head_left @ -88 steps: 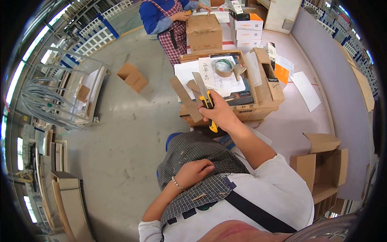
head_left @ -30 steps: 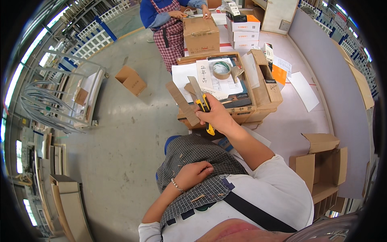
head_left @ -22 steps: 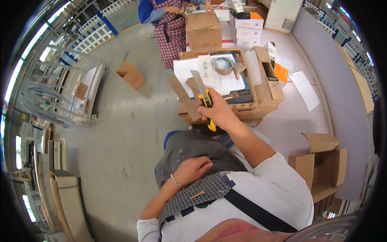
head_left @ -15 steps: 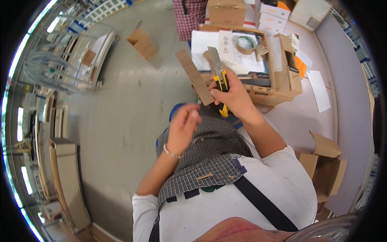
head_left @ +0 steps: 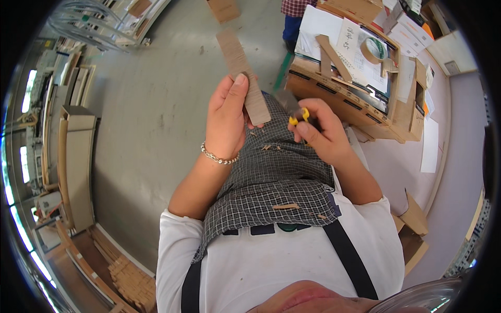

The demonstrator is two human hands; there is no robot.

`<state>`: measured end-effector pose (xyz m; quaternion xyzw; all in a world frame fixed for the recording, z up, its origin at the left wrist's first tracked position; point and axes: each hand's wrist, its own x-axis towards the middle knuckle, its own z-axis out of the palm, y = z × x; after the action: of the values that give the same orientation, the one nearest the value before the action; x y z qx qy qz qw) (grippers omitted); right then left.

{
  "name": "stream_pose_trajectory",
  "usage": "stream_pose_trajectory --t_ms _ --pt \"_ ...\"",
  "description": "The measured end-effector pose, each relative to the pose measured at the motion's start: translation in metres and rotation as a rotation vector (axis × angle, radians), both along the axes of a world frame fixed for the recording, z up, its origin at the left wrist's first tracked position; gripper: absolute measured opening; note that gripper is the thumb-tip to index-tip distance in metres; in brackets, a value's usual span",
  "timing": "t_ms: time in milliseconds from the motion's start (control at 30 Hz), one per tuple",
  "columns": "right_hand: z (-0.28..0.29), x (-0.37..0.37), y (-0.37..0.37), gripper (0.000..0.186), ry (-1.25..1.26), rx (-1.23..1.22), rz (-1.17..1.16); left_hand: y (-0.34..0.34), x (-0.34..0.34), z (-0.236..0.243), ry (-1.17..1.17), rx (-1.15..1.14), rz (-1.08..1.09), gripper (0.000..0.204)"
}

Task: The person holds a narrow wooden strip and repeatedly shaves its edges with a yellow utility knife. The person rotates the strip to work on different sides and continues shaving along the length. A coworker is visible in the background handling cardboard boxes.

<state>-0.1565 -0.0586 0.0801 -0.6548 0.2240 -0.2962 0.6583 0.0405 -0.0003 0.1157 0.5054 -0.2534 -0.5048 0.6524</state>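
Strip of brown material sits pinched in the left hand above the apron; the right hand, apart, clasps a yellow-black cutter. Scraps suggest some trimming is done; how much remains cannot be told. Rightward, a carton bears papers and a tape roll; nothing visible separates strip and blade.
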Motion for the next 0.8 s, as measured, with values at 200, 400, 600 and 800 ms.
stream_pose_trajectory --t_ms 200,400,600,800 --pt "0.016 0.002 0.002 0.032 0.144 -0.455 0.023 0.006 0.004 0.003 -0.1 -0.045 0.015 0.028" --pt "0.004 0.003 -0.003 0.034 0.169 -0.271 -0.073 0.008 0.003 0.013 0.001 -0.021 0.017 0.027" --pt "0.011 0.003 -0.003 0.033 0.112 -0.346 0.017 0.01 0.002 0.013 0.045 -0.042 -0.017 0.025" --pt "0.018 -0.002 -0.003 0.032 0.141 -0.366 0.026 0.012 0.0 0.016 0.046 -0.038 -0.037 0.025"
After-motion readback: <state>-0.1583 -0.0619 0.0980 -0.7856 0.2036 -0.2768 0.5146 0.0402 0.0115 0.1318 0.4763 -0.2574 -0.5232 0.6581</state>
